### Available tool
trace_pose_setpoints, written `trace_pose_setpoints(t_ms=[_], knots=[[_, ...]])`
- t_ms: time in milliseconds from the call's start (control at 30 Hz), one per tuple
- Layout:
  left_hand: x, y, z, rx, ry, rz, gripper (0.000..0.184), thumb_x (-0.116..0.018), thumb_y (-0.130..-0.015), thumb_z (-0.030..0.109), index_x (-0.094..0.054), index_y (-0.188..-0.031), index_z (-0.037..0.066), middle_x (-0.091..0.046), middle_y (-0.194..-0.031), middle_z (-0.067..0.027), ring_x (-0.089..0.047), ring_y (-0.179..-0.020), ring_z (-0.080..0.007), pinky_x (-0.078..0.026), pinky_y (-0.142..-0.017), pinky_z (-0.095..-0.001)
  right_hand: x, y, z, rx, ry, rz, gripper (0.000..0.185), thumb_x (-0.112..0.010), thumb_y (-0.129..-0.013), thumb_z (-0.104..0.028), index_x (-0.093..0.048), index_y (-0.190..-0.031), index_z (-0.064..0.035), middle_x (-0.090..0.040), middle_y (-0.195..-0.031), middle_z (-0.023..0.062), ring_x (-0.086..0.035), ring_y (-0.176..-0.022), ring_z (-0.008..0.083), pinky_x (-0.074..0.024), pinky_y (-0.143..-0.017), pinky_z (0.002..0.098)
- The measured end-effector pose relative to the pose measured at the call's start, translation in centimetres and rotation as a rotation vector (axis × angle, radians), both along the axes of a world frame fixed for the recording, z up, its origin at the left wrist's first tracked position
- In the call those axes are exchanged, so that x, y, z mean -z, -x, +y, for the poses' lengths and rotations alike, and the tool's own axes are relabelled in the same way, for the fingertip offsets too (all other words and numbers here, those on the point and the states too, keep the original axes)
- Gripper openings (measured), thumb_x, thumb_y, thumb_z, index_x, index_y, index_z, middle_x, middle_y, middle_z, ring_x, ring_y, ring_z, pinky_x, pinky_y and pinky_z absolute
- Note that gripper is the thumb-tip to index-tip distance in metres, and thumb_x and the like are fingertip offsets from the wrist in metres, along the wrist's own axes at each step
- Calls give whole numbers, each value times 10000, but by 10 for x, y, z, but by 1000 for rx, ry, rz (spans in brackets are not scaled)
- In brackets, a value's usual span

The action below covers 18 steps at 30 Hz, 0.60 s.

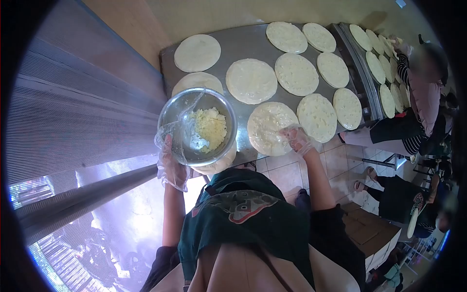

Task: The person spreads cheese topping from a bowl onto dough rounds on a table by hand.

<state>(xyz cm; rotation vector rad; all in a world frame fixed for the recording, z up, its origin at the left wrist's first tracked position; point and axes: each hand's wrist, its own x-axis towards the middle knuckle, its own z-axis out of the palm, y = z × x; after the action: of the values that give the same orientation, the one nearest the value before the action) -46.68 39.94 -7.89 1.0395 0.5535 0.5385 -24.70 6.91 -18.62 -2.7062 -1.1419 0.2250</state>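
Note:
My left hand (pixel 171 163), in a clear plastic glove, grips the rim of a steel bowl (pixel 230 109). Inside the bowl lies a lumpy, pale yellow mass (pixel 211 127), soft like butter or margarine. My right hand (pixel 297 139), gloved the same way, rests its outstretched fingers on the right edge of a round flat dough (pixel 270 124) whose top is shiny and smeared. Beside it is another dough round (pixel 316 118) with small pale lumps on top. The bowl partly covers a dough round (pixel 199 82) behind it and one more below it.
Several dough rounds lie on the metal table (pixel 238 41). A second table (pixel 357 58) on the right holds more, where a co-worker (pixel 423 92) reaches over them. Another person (pixel 404 199) stands lower right, near a cardboard box (pixel 369 228). A mesh curtain (pixel 87 97) hangs at left.

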Motion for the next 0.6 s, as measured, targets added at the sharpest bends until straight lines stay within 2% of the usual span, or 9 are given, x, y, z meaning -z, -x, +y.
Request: trace_pose_setpoints(t_ms=[33,100,233,333,400,433,500,533,600], knots=[[1,-1,0,1,-1,-1,404,-336,-938,274,-428,-1159,-51,-532,-1111,-138,-522,-1011,-173,-416,-881,-283,-2,3,2,1,-1,-1,232,-462,-815,-193,-648,-932,-120,-618,-921,135,-583,-862,281,-446,-795,379],[1,-3,1,-47,205,-9,404,-337,-937,271,-426,-1162,-52,-532,-1111,-138,-523,-1009,-171,-418,-879,-281,-17,12,10,107,-54,195,250,-423,-838,-191,-639,-951,-141,-607,-967,122,-573,-885,270,-425,-827,378],[-4,-3,0,-67,312,-18,403,-343,-936,271,-426,-1164,-50,-531,-1113,-139,-523,-1008,-169,-419,-876,-281,-25,21,14,102,-100,106,241,-437,-836,-210,-643,-947,-150,-612,-952,109,-574,-877,265,-426,-818,381],[2,0,2,-28,243,-49,397,-361,-931,268,-425,-1166,-45,-532,-1113,-141,-524,-1011,-176,-425,-873,-286,-32,13,19,-25,-88,34,225,-461,-831,-205,-648,-946,-158,-622,-910,94,-586,-805,274,-458,-755,379],[8,2,4,5,-7,-32,392,-385,-924,264,-420,-1169,-41,-533,-1111,-140,-531,-1007,-184,-430,-874,-294,-38,5,15,11,-77,172,202,-505,-797,-176,-639,-936,-116,-616,-902,116,-593,-735,250,-468,-746,361],[9,2,5,5,-6,-33,392,-385,-924,264,-420,-1169,-41,-533,-1111,-140,-531,-1007,-184,-430,-874,-294,-43,1,9,11,-76,171,202,-505,-797,-176,-639,-936,-116,-616,-902,116,-593,-735,250,-468,-746,361],[-1,-2,3,-76,310,-25,386,-401,-919,255,-416,-1170,-39,-538,-1101,-138,-541,-995,-188,-435,-875,-296,-50,-6,-10,331,-286,472,191,-553,-772,-102,-633,-942,-65,-624,-834,95,-588,-676,168,-476,-653,280],[-1,-2,3,-72,313,-26,386,-401,-919,255,-416,-1170,-39,-538,-1101,-138,-541,-995,-188,-435,-875,-296,-49,-8,-19,335,-285,470,191,-553,-772,-102,-633,-942,-65,-624,-834,95,-588,-676,168,-476,-653,280],[-1,1,4,-39,295,-63,385,-406,-918,252,-413,-1171,-38,-542,-1093,-138,-545,-990,-190,-437,-876,-294,-42,-7,-34,412,-649,659,167,-577,-765,-68,-636,-913,-19,-610,-764,55,-552,-654,102,-444,-590,206]])
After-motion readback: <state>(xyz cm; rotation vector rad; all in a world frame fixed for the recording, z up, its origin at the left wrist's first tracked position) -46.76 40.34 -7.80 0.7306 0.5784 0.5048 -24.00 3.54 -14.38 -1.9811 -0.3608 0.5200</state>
